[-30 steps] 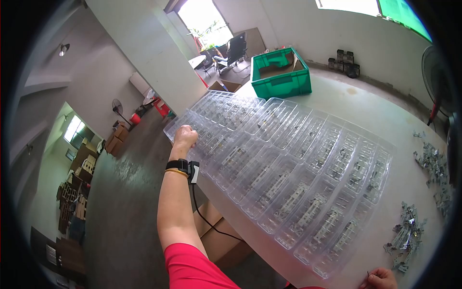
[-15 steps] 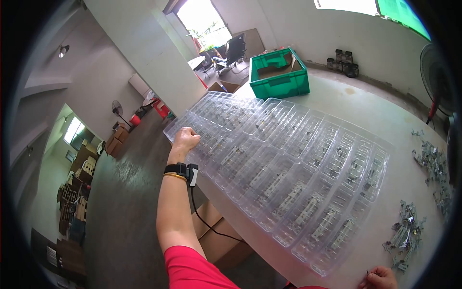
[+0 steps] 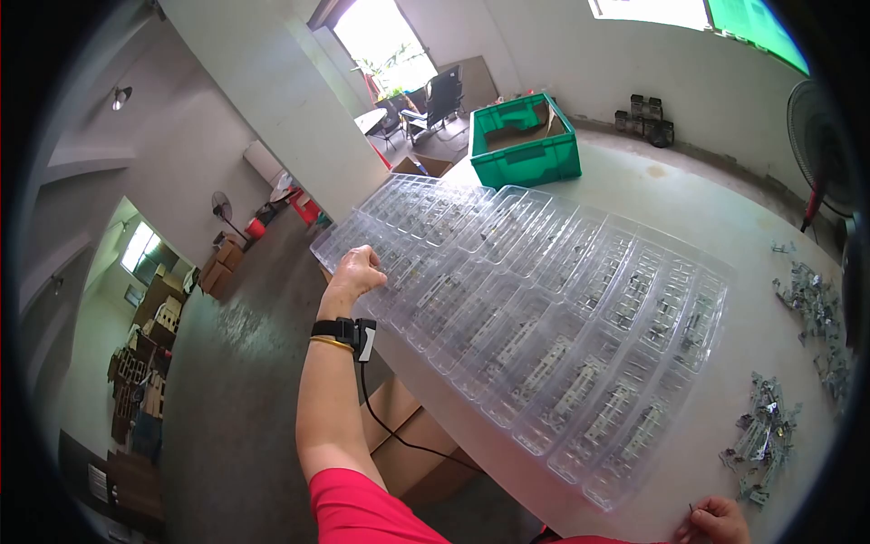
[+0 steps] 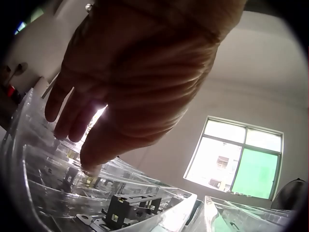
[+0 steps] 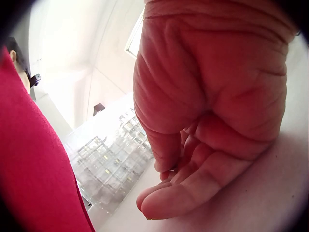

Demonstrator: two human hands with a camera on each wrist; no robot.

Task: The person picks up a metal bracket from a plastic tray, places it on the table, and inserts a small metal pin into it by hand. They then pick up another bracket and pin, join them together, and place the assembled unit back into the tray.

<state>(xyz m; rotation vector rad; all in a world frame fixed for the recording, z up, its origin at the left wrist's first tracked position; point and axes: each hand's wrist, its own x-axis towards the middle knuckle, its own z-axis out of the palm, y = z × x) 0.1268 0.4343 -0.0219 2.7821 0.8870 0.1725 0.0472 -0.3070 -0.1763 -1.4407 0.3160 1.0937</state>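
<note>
Head view: left hand (image 3: 358,269) lay on the far-left edge of the long clear plastic compartment tray (image 3: 544,299), which rested flat across the pale grey table (image 3: 689,208). Right hand (image 3: 716,521) sat at the table's near edge, well apart from the tray.

Left wrist view: fingers (image 4: 89,162) fairly straight, tips touching the tray rim, gripping nothing.

Right wrist view: fingers curled inward against the table; could not tell whether they pinched anything.

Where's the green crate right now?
Head view: the green crate sits at the far end of the table, just beyond the clear tray.
</note>
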